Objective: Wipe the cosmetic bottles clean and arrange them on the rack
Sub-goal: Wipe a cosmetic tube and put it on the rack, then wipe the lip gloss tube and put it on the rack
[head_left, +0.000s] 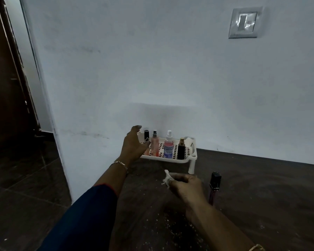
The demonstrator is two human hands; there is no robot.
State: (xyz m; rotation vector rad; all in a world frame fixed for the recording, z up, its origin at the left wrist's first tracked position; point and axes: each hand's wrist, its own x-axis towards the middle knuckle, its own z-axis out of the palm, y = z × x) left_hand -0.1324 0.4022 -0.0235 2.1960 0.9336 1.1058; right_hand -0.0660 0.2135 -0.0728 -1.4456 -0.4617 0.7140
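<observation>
The left hand (133, 144), fingers spread and empty, hides the left end of the white rack (190, 154) where four bottles stand upright, while the right hand (186, 186) pinches a scrap of white tissue (166, 178), half hiding the dark-capped purple bottle (214, 187) on the dark worktop (261, 196).
</observation>
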